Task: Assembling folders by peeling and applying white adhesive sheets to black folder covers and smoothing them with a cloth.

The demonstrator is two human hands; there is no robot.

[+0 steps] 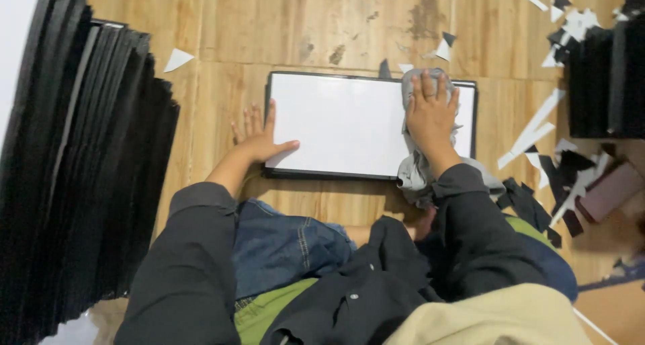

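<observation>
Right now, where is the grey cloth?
In the head view, the grey cloth lies under the right hand, on the right end of the white board on the wooden floor.

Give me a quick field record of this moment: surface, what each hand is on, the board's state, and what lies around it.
surface: wooden floor
board: white board with black frame, lying flat
left hand: pressed flat on the board's left edge, fingers spread
right hand: palm down on a grey cloth at the board's right end
left of board: large stack of black panels
right of board: smaller black stack, scattered black and white offcuts
</observation>
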